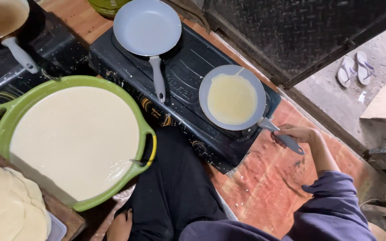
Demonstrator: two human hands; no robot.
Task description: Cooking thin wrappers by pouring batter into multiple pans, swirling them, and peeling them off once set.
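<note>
Holding the grey handle (pixel 287 139) tight in our right hand (pixel 296 133), fingers curled round it, we kept the batter pan (pixel 232 97) on the black stove (pixel 188 85), while our left hand (pixel 120 226) rested loosely by the big green bowl (pixel 18 105).

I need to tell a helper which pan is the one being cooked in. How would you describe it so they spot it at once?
Find the black two-burner stove. Of its two grey pans, take the one on the burner where the right hand grips the handle. This pan holds a thin pale crepe; the empty pan does not.
</note>
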